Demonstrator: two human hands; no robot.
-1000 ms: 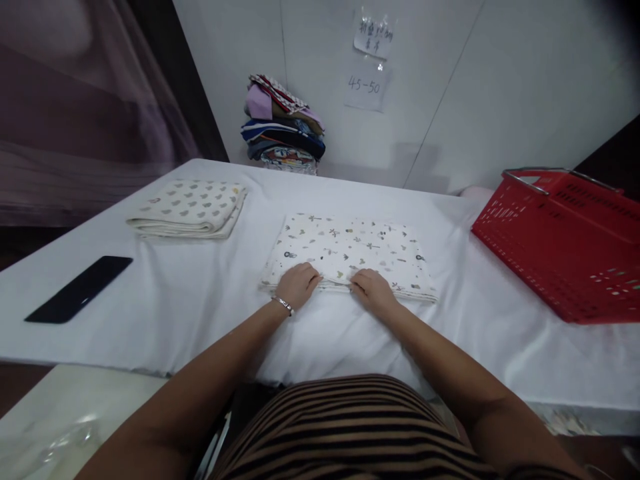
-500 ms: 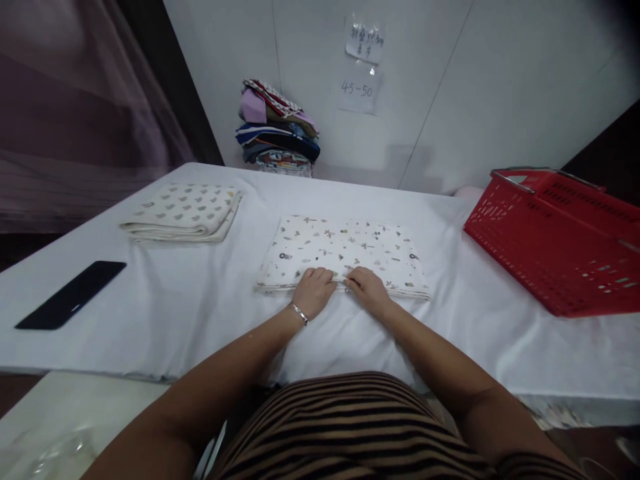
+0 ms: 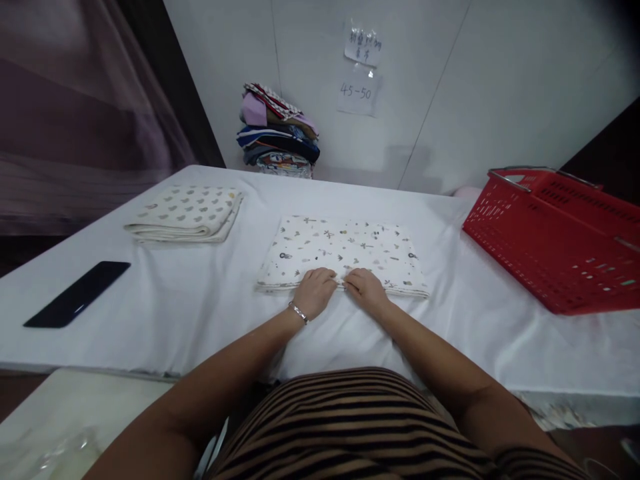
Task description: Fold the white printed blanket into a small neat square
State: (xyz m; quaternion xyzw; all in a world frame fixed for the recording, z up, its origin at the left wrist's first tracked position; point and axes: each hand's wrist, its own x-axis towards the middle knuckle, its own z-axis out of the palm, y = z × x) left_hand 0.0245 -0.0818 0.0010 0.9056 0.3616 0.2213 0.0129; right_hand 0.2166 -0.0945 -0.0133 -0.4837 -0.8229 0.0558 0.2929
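A folded white cloth (image 3: 345, 250) with a small print of palms and animals lies flat in front of me, its layered edge towards my body. My left hand (image 3: 315, 292), with a silver bracelet at the wrist, is closed on the middle of that near edge. Close beside it, my right hand (image 3: 367, 290) also grips the edge, its fingers curled over the layers. A small gap separates the two hands. The thumbs are mostly hidden. Further left lies another folded cloth (image 3: 193, 212), cream with a leaf-like print.
White fabric covers the table (image 3: 190, 300). A dark flat panel (image 3: 80, 293) lies at the left, and a red basket (image 3: 565, 247) stands at the right. Behind the table rises a stack of folded fabrics (image 3: 280, 137) against the wall. Paper signs (image 3: 357, 90) hang there.
Both hands keep almost the same place on the cloth's near edge. The view has shifted very slightly.
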